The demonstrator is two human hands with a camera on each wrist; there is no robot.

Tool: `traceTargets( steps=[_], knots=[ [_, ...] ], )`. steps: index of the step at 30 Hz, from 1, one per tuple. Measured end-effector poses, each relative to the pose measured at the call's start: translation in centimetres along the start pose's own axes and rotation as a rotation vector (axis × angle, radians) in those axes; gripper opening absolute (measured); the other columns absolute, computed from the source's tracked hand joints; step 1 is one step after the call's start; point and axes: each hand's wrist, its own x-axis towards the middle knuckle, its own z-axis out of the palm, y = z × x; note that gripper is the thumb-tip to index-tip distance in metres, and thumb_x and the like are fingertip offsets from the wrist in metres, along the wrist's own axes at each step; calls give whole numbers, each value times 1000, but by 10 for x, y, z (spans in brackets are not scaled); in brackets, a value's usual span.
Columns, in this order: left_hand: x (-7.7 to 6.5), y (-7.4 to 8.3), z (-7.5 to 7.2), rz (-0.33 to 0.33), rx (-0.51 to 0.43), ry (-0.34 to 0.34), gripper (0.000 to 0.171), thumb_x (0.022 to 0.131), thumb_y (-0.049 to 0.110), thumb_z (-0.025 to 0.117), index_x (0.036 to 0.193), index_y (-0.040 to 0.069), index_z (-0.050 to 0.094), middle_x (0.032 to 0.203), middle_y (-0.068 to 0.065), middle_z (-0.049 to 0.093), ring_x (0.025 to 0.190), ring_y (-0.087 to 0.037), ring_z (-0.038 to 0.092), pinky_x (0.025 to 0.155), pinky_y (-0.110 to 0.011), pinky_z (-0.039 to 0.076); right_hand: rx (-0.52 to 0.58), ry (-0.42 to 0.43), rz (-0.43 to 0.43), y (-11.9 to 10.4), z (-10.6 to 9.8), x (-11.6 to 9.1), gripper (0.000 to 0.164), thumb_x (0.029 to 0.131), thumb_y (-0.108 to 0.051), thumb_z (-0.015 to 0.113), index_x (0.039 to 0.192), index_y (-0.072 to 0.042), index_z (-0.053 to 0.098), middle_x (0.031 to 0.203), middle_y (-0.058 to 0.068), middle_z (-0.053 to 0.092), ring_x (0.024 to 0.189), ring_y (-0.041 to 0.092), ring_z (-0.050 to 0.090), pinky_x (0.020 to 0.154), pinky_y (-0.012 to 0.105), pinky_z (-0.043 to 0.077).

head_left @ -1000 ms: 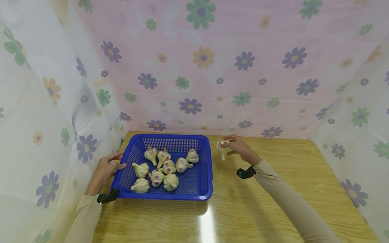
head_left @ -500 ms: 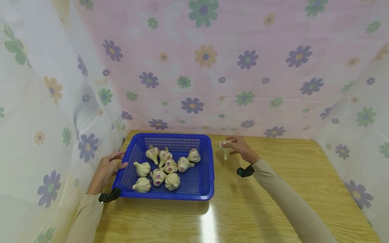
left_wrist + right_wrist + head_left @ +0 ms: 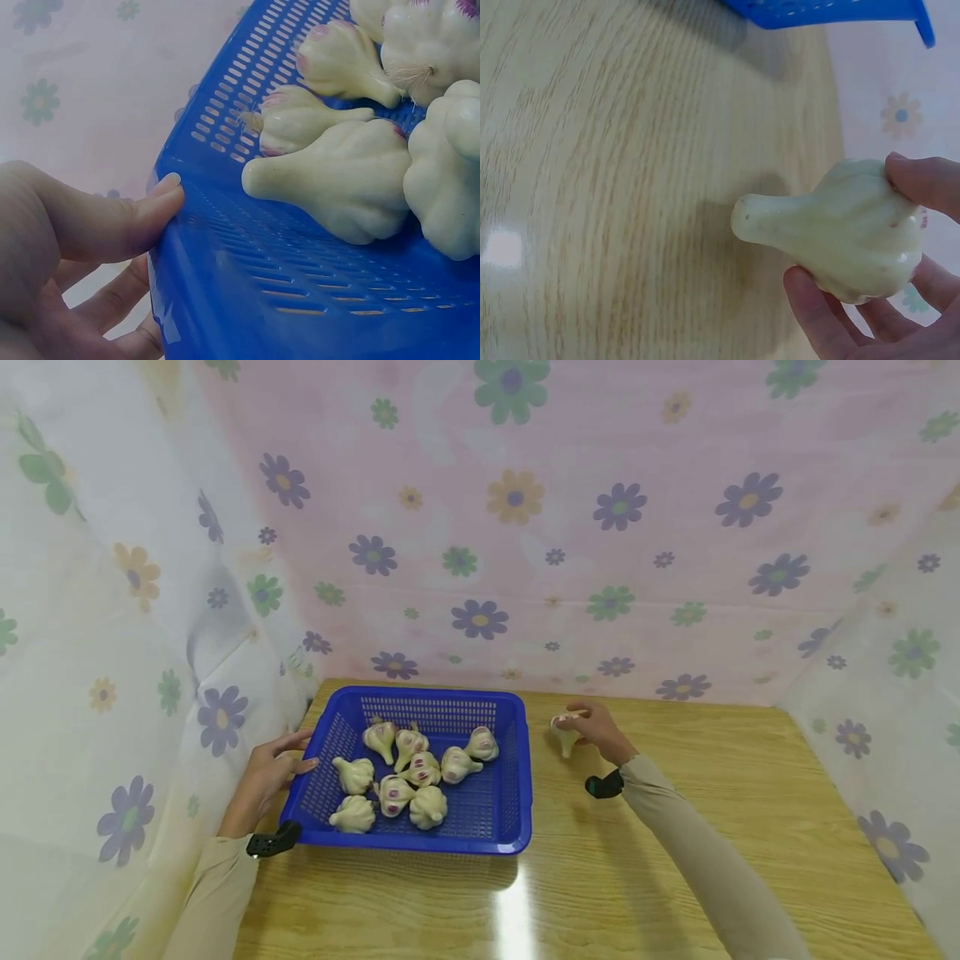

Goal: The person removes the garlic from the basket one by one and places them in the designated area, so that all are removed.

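A garlic bulb (image 3: pixel 855 232) is held by the fingertips of my right hand (image 3: pixel 602 733), to the right of the blue basket (image 3: pixel 480 846). Its stem points toward the near side of the table in the head view, and its shadow falls on the wood close by. Whether the bulb touches the table is hard to tell. On the basket's left side, my left hand (image 3: pixel 264 777) grips the rim, with the thumb (image 3: pixel 154 217) on the rim and the other fingers outside the wall. Several garlic bulbs (image 3: pixel 427 807) lie spread inside the basket, mostly left and centre.
The wooden table (image 3: pixel 645 827) stretches out right of the basket and in front of it. Flowered cloth (image 3: pixel 555 585) hangs behind the table, with more cloth at the left and right sides. A black wrist camera (image 3: pixel 603 784) sits on the right wrist.
My right hand has moved slightly right and down with the garlic bulb, and the stem has tilted a little. My left hand stays on the basket rim. The head view has shifted slightly.
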Motion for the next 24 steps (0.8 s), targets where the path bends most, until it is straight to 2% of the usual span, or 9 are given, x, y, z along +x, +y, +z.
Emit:
traceTargets(
  steps=[5, 9, 15, 21, 24],
  knots=[
    [0, 2, 0, -7, -2, -2, 61, 88, 8, 61, 145, 11, 40, 136, -20, 41, 106, -29, 50, 83, -36, 50, -34, 27, 1, 9, 2, 4, 62, 89, -22, 67, 137, 6, 40, 129, 27, 45, 112, 39, 49, 83, 50, 48],
    [1, 3, 0, 0, 2, -3, 61, 88, 8, 61, 145, 11, 40, 136, -19, 41, 109, -30, 48, 84, -37, 50, -56, 52, 13, 7, 5, 2, 61, 88, -20, 67, 136, 7, 41, 135, 29, 39, 119, 42, 43, 83, 52, 48],
    [0, 3, 0, 6, 0, 2, 61, 88, 8, 62, 145, 11, 40, 135, -19, 41, 107, -29, 48, 79, -33, 51, -111, 94, 3, 8, 8, 5, 61, 87, -23, 69, 135, 5, 43, 138, 29, 36, 123, 42, 39, 82, 50, 49],
    [0, 2, 1, 10, -2, 0, 60, 88, 7, 61, 144, 10, 40, 135, -20, 41, 107, -30, 48, 80, -34, 51, -207, 136, -29, 15, 11, 10, 58, 85, -23, 70, 130, 6, 47, 123, 29, 47, 106, 39, 50, 76, 43, 51],
    [-1, 1, 2, 8, -2, 5, 60, 88, 7, 61, 145, 10, 40, 135, -20, 41, 109, -30, 47, 82, -36, 51, -235, 152, -32, 16, 14, 10, 57, 85, -24, 69, 129, 5, 47, 123, 28, 47, 103, 37, 50, 74, 41, 49]
  ],
)
